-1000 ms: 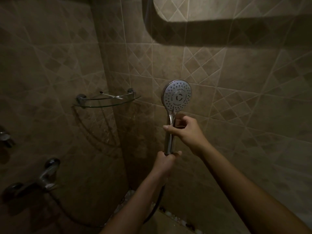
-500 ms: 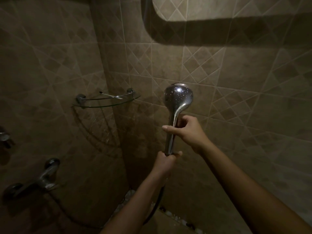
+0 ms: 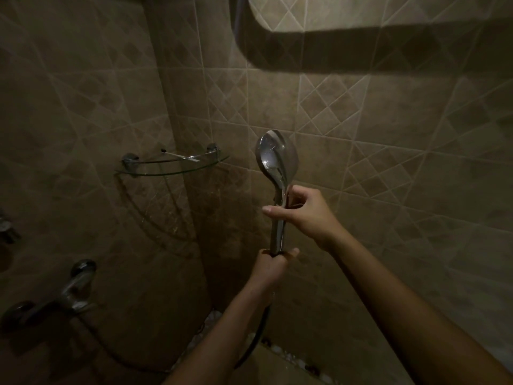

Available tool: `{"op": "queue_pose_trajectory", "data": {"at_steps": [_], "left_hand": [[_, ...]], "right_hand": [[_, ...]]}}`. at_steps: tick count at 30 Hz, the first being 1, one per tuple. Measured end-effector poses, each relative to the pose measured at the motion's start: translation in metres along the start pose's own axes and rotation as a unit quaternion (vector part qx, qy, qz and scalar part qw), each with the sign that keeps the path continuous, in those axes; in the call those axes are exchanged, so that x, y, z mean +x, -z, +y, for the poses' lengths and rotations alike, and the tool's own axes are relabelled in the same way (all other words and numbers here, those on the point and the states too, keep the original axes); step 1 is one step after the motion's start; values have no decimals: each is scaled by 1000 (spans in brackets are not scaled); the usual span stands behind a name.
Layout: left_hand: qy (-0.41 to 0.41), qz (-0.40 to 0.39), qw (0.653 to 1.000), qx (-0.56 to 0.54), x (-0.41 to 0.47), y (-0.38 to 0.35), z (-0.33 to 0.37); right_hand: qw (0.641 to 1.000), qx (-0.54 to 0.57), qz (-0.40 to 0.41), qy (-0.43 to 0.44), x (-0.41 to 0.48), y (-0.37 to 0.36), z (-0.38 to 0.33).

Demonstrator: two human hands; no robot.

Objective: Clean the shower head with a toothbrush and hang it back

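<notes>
A chrome shower head stands upright in front of the tiled wall, its shiny back turned to me and its spray face turned away to the right. My left hand grips the bottom of its handle, where the dark hose leaves downward. My right hand holds the handle higher up, just under the head, thumb pointing left. A white toothbrush lies on the glass corner shelf to the left, away from both hands.
A chrome mixer tap sticks out of the left wall low down, with the hose looping from it. Tiled walls meet in a corner behind the shelf. A dark shadow band runs across the upper wall. Pebbles line the floor edge.
The shower head has been twisted about its handle: its nozzle face pointed at me a second ago, now its chrome back does. Both hands kept their places on the handle.
</notes>
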State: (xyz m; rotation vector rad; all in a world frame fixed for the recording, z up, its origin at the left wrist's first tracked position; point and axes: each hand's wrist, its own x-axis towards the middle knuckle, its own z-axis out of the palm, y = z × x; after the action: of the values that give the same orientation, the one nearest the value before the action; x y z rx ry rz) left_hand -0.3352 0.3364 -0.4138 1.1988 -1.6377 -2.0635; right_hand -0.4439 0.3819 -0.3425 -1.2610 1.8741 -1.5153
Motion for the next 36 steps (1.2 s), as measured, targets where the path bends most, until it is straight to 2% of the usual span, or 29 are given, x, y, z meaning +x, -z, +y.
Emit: {"op": "queue_pose_trajectory", "data": {"at_steps": [3,9,13,16,23,28,31,33,36], "left_hand": [[6,16,1000,10,3,0,-1],[8,38,998,44,8,3,-5],[14,38,999,16,6,3,0],[12,48,998,40,4,3,2],[59,30,998,22,3,6,-2],[37,17,999,12,2,7,-2],[-5,1,1000,3,0,8,-2],[-35,17,999,2,-1,7,-1],[-34,4,999,2,-3,9,-2]], "right_hand": [[1000,26,1,1,0,4,0],[994,91,-62,-3,-2,3,-3],[995,93,-40,14,-3,1,-1],[996,89,-11,25,-3,0,-2],[994,108,-29,-14,-1,-2,2],[1000,3,17,-9,1,-2,4],[997,72,-2,-21,-3,-2,-2],[993,112,-27,-22,-6,-2,-5],[996,85,-23,-15,-5,-7,-4]]}}
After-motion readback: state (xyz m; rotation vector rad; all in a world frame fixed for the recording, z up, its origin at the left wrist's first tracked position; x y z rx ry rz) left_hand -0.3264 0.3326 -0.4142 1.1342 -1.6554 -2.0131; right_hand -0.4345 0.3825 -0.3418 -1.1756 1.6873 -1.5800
